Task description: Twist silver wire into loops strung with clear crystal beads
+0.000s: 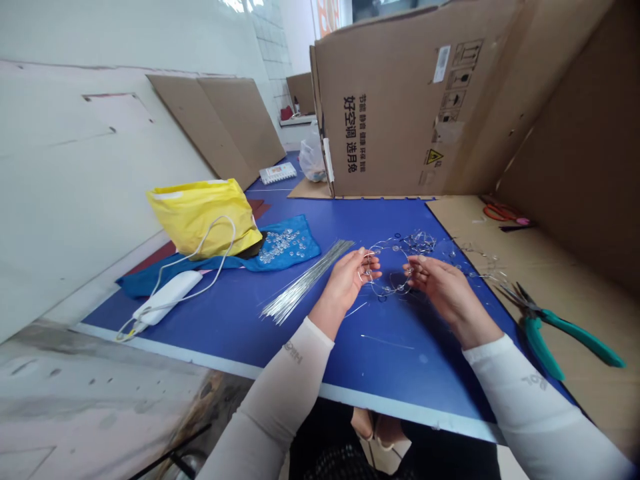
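Observation:
Between my hands is a thin wire ring with clear beads [391, 291], held just above the blue table. The fingers of my left hand [349, 275] pinch its left side. My right hand [436, 283] grips the ring's right side between thumb and fingers. To the left of my left hand lies a bundle of straight silvery wires [307, 283]. A tangle of beaded wire pieces [420, 243] rests just beyond my right hand. Pliers with green handles [543, 327] lie spread apart, right of my right hand. A loose wire [387, 342] is on the table in front of me.
Clear beads [283, 245] lie on a blue cloth [307, 243] beside a yellow bag [205, 217]. A white power strip [167, 300] with its cord sits at the left. Behind stands a large cardboard box [400, 133]. Red-handled scissors [500, 212] lie on cardboard at the right.

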Available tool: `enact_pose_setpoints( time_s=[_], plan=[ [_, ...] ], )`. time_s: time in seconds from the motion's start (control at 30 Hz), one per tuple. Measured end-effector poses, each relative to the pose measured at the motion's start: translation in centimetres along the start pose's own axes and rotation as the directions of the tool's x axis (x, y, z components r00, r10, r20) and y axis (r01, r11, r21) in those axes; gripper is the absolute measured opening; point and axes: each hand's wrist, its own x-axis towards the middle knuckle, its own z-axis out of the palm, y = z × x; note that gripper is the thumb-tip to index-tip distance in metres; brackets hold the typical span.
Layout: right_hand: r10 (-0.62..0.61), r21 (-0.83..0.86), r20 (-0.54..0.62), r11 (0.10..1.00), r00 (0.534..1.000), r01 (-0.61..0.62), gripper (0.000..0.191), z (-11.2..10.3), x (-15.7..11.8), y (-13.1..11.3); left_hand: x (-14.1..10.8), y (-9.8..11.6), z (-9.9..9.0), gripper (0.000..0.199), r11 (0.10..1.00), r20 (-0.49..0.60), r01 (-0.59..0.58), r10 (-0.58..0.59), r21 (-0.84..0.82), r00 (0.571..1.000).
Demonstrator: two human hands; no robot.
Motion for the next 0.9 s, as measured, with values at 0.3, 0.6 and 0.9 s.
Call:
enact_pose_setpoints(
  time_s=[0.3, 0.6, 0.9],
  plan=[
    [-0.238, -0.193, -0.067, 0.956, 0.969, 0.222, 0.05, 1.7, 0.1, -2.9, -0.8, 3.1, 1.2, 0.022, 0.994, 0.183, -0.067, 0.081, -0.082, 0.98],
    [-0.293, -0.087, 0.185, 0.946, 0.938, 0.313, 0.048, 6.3, -0.2, -8.2, -1.1, 5.1, 6.4, 0.026, 0.704, 0.372, -0.611, 0.493, 0.361, 0.787],
    [-0.333, -0.039, 0.254, 0.935, 0.908, 0.354, 0.034, 5.9, -1.0, -10.1, -2.0, 8.2, 6.9, 0.011, 0.259, 0.373, -0.742, 0.735, 0.618, 0.567]
  ],
)
